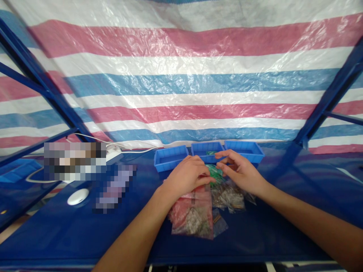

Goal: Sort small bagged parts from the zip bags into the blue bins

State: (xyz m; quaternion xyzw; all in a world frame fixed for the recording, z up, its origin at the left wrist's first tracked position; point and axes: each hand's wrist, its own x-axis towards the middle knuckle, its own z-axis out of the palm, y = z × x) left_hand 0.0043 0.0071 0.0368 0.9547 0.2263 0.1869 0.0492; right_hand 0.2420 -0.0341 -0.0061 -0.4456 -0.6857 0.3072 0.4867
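My left hand (185, 175) and my right hand (238, 168) meet over a pile of small plastic bags on a blue table (70, 230). Both pinch a green bag (214, 172) between thumb and fingers. Under my left hand lies a red see-through bag (193, 213) with small parts inside. Clear bags (231, 196) with small parts lie under my right wrist. Three blue trays stand in a row just behind the hands: left tray (170, 156), middle tray (207, 150) with something green in it, right tray (244, 150).
A striped red, white and blue tarp (181, 75) hangs behind the table. Blue frame bars (42, 83) slope down at both sides. A white round object (78, 196) and white cables (124, 147) lie at the left, near blurred-out items.
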